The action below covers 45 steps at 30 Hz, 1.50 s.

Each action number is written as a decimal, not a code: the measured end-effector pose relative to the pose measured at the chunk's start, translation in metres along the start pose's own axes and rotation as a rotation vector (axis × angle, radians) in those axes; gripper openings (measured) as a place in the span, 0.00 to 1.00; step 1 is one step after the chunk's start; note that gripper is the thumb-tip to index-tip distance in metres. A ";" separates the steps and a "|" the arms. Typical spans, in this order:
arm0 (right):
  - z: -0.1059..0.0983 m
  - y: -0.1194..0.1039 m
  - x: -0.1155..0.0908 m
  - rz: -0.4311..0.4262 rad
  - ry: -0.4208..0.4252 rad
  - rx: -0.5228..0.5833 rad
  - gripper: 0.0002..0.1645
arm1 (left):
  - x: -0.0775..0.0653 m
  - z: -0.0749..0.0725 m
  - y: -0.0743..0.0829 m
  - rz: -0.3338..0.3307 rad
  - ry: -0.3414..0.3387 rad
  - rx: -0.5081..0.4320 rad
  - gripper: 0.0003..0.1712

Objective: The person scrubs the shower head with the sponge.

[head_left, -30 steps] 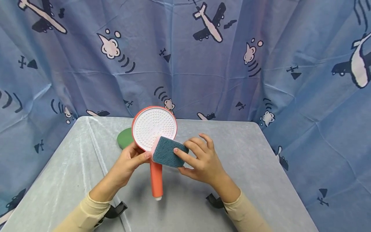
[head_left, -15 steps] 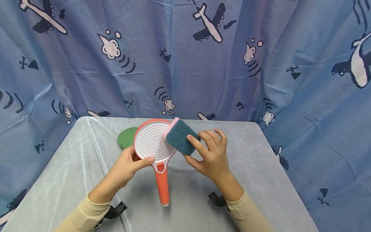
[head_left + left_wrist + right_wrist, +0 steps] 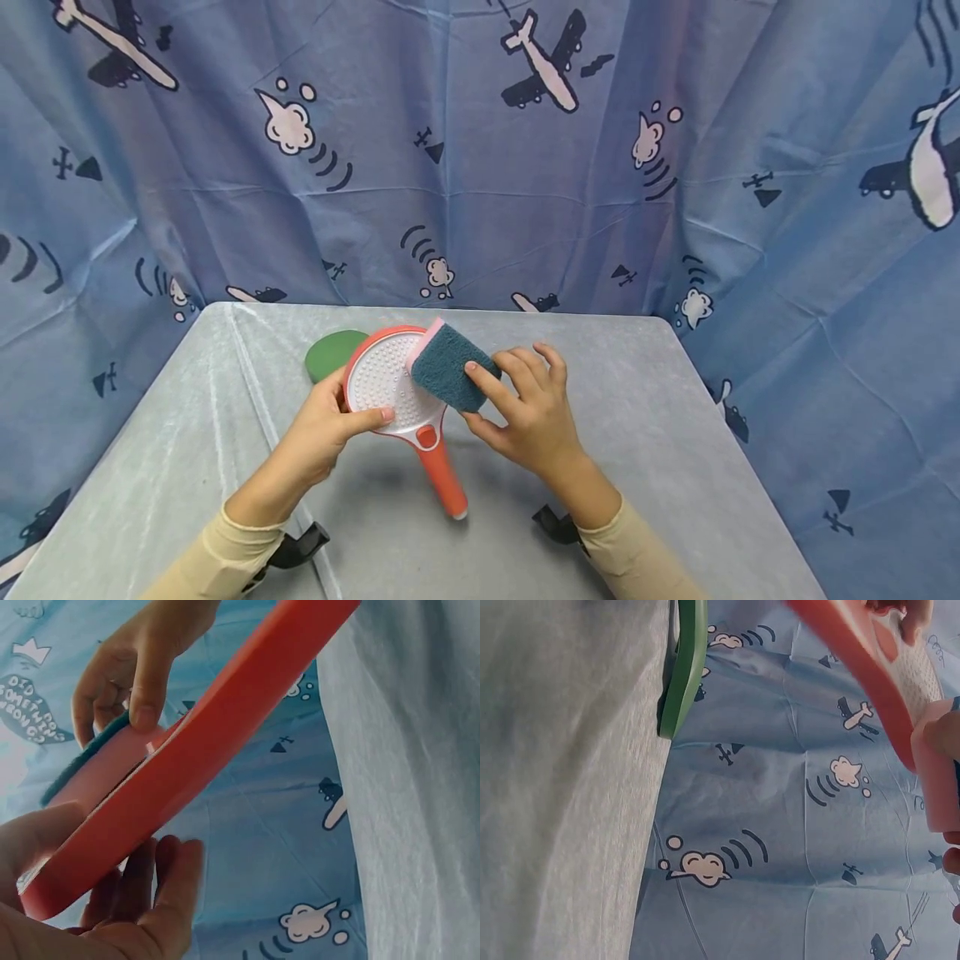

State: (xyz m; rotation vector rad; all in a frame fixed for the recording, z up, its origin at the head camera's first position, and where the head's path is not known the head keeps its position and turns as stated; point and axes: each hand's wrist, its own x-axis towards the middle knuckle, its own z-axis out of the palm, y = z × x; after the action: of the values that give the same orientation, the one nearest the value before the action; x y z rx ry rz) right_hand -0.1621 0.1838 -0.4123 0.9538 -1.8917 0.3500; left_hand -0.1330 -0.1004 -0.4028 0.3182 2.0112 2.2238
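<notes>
My left hand (image 3: 322, 429) grips an orange and white shower head (image 3: 386, 383) by its round head, thumb on the nozzle face and the other fingers behind it. The orange handle slants down to the right over the table. Between thumb and fingers, my right hand (image 3: 528, 412) pinches a scouring sponge (image 3: 453, 367), dark green on its rough side and pink on its foam side. The pink foam (image 3: 105, 761) lies against the nozzle face, covering its right part. In the right wrist view the sponge's pink edge (image 3: 937, 776) meets the shower head's rim.
A flat green rounded object (image 3: 330, 354) lies on the table behind the shower head, partly hidden by it. The grey cloth-covered table (image 3: 637, 467) extends to a blue curtain (image 3: 480, 167) with airplane prints. Both wrists carry black straps.
The shower head has tipped back, its handle swinging to the right. The sponge went up and right across the nozzle face, then came back slightly down and left.
</notes>
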 end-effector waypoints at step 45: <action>-0.005 0.009 -0.001 0.597 0.024 0.226 0.39 | 0.001 -0.027 0.028 -0.003 0.266 -0.545 0.24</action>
State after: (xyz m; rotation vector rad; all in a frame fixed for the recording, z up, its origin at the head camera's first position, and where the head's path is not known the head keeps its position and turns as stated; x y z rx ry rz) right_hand -0.1656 0.1933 -0.4094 0.4987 -2.1179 0.9377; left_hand -0.1394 -0.1290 -0.3772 -0.0433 1.3990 2.8066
